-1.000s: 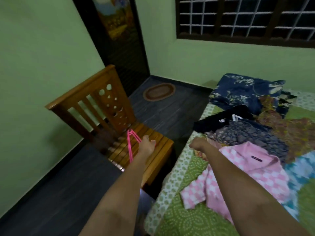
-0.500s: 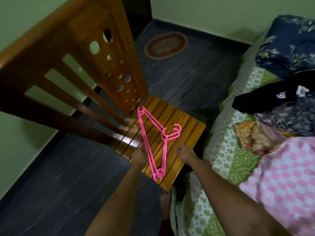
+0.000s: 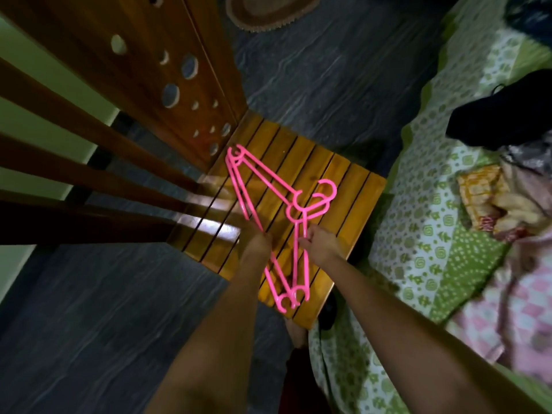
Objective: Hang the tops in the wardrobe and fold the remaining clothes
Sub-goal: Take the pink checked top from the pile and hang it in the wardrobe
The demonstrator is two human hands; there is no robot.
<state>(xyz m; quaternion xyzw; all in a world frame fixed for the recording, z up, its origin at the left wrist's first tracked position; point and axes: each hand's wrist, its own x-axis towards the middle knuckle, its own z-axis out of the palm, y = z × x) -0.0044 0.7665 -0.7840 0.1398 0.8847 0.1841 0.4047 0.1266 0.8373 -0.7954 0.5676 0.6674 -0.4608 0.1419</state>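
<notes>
- Pink plastic hangers: a small stack, at least two, lying on the slatted wooden chair seat. Hooks point right toward the bed; one end sits at the foot of the chair back, the other near the seat's near edge.
- Left hand is on the stack's long bottom bar, near its middle. Fingers are hidden behind the hand, so I can't tell whether that grip is pressed together on the bar or just resting on it.
- Right hand pinches a sloping arm of the stack just below the hook necks, fingertips curled onto the plastic.
- Step in hand, as I read it: take one hanger off the stack for a top.
- How to do it well: hold the rest down with the left hand and lift only the top one with the right. Lift at the neck and slide it toward the hooks so the notched ends don't snag.
- Don't twist; thin plastic arms likely flex and could catch between the slats.
- The clothes are to the right on the bed with the green patterned sheet: a pink-and-white checked garment at the near right, a black garment farther off.
- Hard to read: exact hanger count (the bars overlap), and both garments are cut off by the frame edge.
- No wardrobe in view. Whole frame is motion-blurred.
</notes>
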